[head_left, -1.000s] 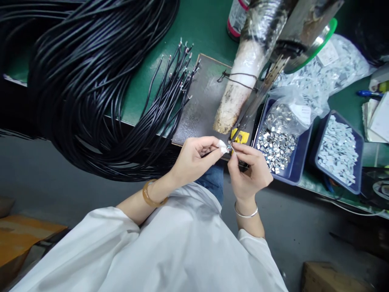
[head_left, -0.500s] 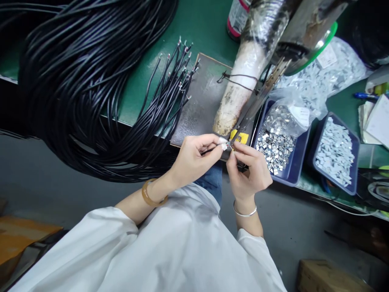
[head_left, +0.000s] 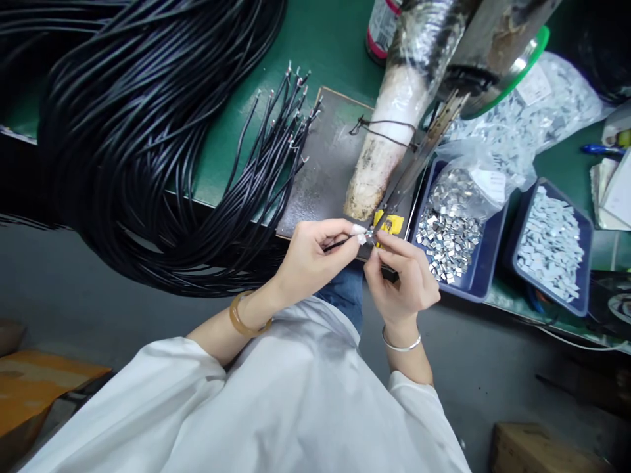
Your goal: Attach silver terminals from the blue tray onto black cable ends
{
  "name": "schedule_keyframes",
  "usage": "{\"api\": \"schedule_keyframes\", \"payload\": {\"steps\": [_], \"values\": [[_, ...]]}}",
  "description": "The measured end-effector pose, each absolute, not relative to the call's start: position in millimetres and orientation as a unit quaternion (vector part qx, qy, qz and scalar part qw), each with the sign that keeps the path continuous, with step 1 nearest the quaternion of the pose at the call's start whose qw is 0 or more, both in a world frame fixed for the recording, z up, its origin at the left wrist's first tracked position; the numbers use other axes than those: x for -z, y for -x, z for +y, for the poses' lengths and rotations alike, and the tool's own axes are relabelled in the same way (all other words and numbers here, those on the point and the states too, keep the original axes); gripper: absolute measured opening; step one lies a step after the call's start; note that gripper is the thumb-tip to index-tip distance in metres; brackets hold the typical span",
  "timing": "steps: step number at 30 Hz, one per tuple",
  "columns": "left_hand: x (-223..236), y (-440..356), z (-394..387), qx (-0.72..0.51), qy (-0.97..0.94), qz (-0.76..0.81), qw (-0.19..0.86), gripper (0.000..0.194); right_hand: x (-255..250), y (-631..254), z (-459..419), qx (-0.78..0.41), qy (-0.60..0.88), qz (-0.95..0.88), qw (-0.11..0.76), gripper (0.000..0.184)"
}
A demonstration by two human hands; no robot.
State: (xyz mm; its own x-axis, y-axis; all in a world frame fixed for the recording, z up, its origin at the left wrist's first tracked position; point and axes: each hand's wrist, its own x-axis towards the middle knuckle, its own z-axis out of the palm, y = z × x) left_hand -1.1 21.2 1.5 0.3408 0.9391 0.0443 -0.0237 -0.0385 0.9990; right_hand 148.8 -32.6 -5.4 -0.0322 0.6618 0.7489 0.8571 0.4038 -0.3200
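My left hand (head_left: 310,259) pinches the end of a thin black cable (head_left: 335,244) between thumb and taped fingertips, just in front of the bench edge. My right hand (head_left: 401,279) is closed in a pinch against that cable tip, on a tiny metal piece (head_left: 371,234) too small to name surely. Both hands meet below a yellow-tagged tool tip (head_left: 387,223) of the wrapped machine arm (head_left: 389,131). A large bundle of black cables (head_left: 148,144) lies over the green bench at left, its stripped ends (head_left: 296,112) fanned toward a dark plate (head_left: 328,164).
Two blue trays stand to the right: one (head_left: 486,263) with shiny metal clips, one (head_left: 584,269) with pale flat pieces. Plastic bags of parts (head_left: 542,112) lie behind them. A bottle (head_left: 382,26) stands at the back. Cardboard boxes (head_left: 537,450) sit on the floor.
Both hands stay pinched together at the cable tip, shifting very slightly up toward the yellow tool tip. Nothing else has moved.
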Motion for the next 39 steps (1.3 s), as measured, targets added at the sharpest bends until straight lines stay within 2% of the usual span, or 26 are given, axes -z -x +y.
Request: {"api": "schedule_keyframes", "payload": {"steps": [9, 16, 21, 24, 26, 29, 31, 36, 39], "values": [[-5.8, 2.7, 21.5, -0.426, -0.585, 0.398, 0.564, 0.012, 5.6, -150.3, -32.9, 0.152, 0.517, -0.727, 0.426, 0.021], [-2.3, 2.2, 19.2, -0.413, -0.59, 0.389, 0.574, 0.014, 6.0, -152.3, -36.1, 0.122, 0.53, -0.712, 0.443, 0.021], [-4.6, 3.8, 15.4, -0.402, -0.625, 0.351, 0.57, 0.012, -3.5, -147.0, -35.1, -0.054, 0.579, -0.635, 0.508, 0.014], [-2.9, 8.0, 14.7, -0.43, -0.663, 0.331, 0.515, 0.011, -7.8, -147.1, -34.1, -0.132, 0.589, -0.583, 0.544, 0.01], [-2.5, 11.4, 15.5, -0.444, -0.686, 0.298, 0.494, 0.011, -10.0, -149.1, -33.2, -0.187, 0.582, -0.574, 0.545, 0.009], [-3.8, 14.7, 16.7, -0.423, -0.673, 0.275, 0.541, 0.015, -11.4, -151.0, -32.6, -0.252, 0.56, -0.587, 0.527, 0.009], [-4.5, 14.6, 16.8, -0.397, -0.646, 0.295, 0.581, 0.019, -10.5, -149.5, -33.8, -0.21, 0.569, -0.599, 0.523, 0.01], [-1.8, 10.3, 16.3, -0.392, -0.583, 0.317, 0.637, 0.019, -3.3, -141.4, -39.5, 0.029, 0.579, -0.65, 0.492, 0.019], [0.6, 8.6, 16.1, -0.405, -0.583, 0.326, 0.625, 0.018, 0.1, -139.9, -39.7, 0.055, 0.573, -0.66, 0.483, 0.022]]}}
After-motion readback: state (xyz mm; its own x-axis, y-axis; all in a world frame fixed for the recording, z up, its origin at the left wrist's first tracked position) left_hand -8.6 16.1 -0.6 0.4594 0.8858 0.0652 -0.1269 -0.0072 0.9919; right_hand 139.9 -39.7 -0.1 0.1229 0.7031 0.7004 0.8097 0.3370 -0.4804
